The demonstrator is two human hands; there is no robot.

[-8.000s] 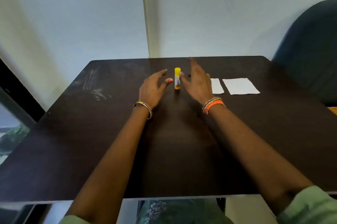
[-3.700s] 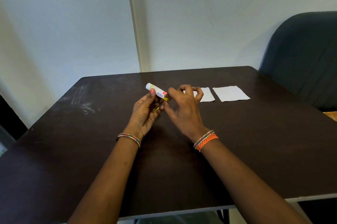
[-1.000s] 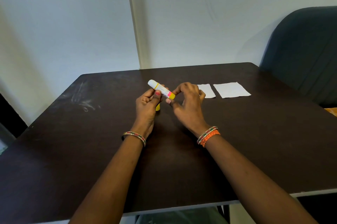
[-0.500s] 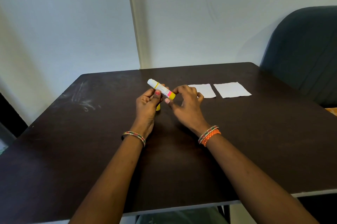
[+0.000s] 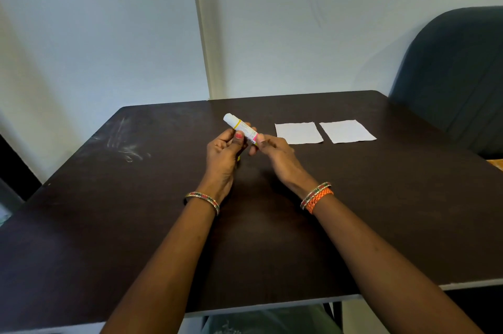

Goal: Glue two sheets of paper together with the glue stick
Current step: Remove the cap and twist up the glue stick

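The glue stick is uncapped and tilted, its white tip pointing up and to the left. My left hand grips its body above the table's middle. A bit of yellow, probably the cap, peeks out under that hand. My right hand pinches the stick's lower end between thumb and fingers. Two white sheets of paper lie flat side by side on the table to the right, the left sheet just beyond my right hand and the right sheet beside it.
The dark table has pale scuff marks at the far left. A dark upholstered chair stands at the table's right far corner. A white wall rises right behind the table.
My right hand has dropped and turned at the stick's lower end, covering the yellow base and uncovering the left sheet. The left hand and the stick have barely moved.
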